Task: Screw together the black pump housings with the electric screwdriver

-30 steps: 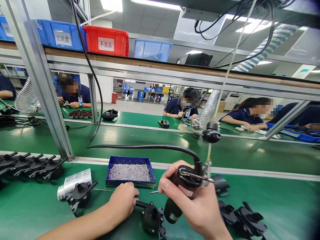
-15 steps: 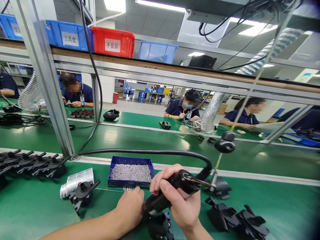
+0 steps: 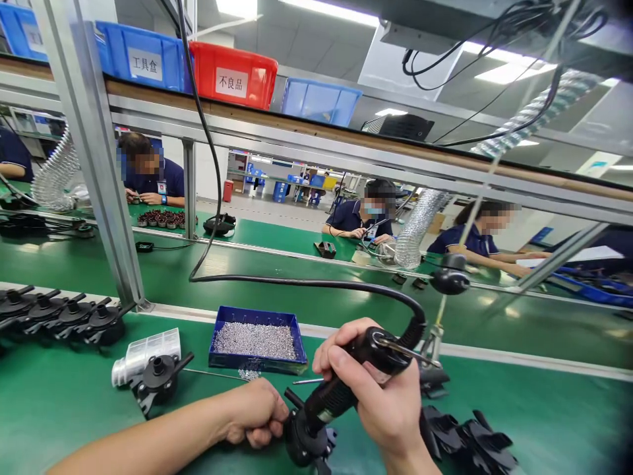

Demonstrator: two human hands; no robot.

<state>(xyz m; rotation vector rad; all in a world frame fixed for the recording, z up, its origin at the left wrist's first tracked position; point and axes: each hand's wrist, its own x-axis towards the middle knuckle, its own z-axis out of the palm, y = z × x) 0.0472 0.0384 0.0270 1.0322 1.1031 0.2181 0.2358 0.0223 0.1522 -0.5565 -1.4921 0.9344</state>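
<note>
My R grip (image 3: 383, 386) is wrapped round the blk screwdriver (image 3: 332, 399), tilted w/ its low end at the blk housing (image 3: 297, 441) on the worktop (image 3: 558, 409). L grip (image 3: 254, 410) curled just beside it, can't tell if holding anything tbh.

Lit brightly by white ceiling lights (image 3: 331, 12) above the red bin (image 3: 262, 74), washed out to plain white at their middles. Glares in pale patches off the green table (image 3: 316, 305) below the bin. Reads sharply at the bin's label (image 3: 231, 82), yet smears along the pale cord (image 3: 494, 163) to its right. Stretches wide, tilting the metal post (image 3: 91, 165) left of the bin. Fades to blurry black far right of it. Breaks into coarse squares over people (image 3: 171, 179) lower than the bin.
</note>
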